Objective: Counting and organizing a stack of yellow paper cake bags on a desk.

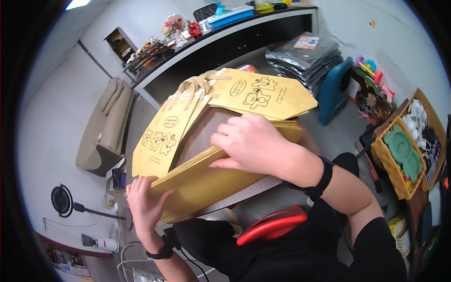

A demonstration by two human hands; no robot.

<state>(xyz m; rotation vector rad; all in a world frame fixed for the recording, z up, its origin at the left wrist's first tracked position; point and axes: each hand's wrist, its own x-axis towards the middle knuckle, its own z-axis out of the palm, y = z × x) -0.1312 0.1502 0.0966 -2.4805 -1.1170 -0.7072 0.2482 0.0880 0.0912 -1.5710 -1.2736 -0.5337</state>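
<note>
A stack of flat, folded brown paper bags (211, 181) stands tilted on edge in front of me. My left hand (146, 199) grips its left end, thumb on the near face and fingers around the far side. My right hand (246, 141) is closed over the top edge near the middle, thumb on the near face. Beyond it, a pile of paper gift bags (157, 136) with bear drawings and twisted-looking handles lies at the left. Another pile of printed gift bags (265, 94) lies at the far right, its handles meeting the first pile's.
The bags rest on a small brown table (206, 129). A blue plastic chair (336, 94) and a stack of black-wrapped packs (305, 56) stand behind at right. A woven basket (394, 183) with green trays is at far right. A red rounded object (272, 228) sits near my lap.
</note>
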